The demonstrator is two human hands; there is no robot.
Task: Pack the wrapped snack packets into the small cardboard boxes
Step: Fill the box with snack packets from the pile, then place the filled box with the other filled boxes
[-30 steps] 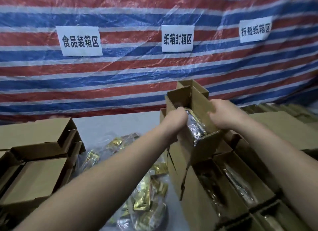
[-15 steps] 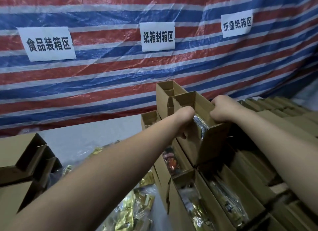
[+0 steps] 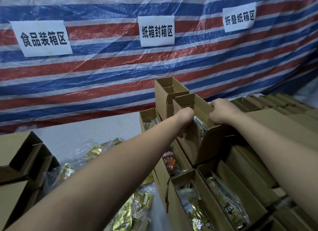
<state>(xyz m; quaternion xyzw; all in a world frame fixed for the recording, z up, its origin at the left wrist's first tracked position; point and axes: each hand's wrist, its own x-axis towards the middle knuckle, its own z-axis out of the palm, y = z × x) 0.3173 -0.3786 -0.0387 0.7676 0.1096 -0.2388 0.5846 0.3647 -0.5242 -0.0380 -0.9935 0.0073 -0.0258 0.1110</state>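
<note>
A small open cardboard box [image 3: 192, 143] sits tilted on top of the stack of boxes at centre right, with a silvery wrapped packet [image 3: 200, 126] showing inside. My left hand [image 3: 185, 118] grips its left wall and my right hand [image 3: 223, 111] grips its right wall, fingers curled over the rims. Below it, open boxes [image 3: 197, 196] hold more wrapped packets [image 3: 227, 206]. A heap of gold wrapped packets [image 3: 130, 208] in clear plastic lies on the table under my left forearm.
Another open box [image 3: 169, 91] stands behind the held one. Empty folded boxes [image 3: 22, 155] pile up at the left. Flat cardboard stacks [image 3: 275, 107] fill the right. A striped tarp with three paper signs [image 3: 156, 31] hangs behind the grey table [image 3: 82, 132].
The view has shifted a little; both hands keep hold of the box, which has settled slightly lower on the stack.
</note>
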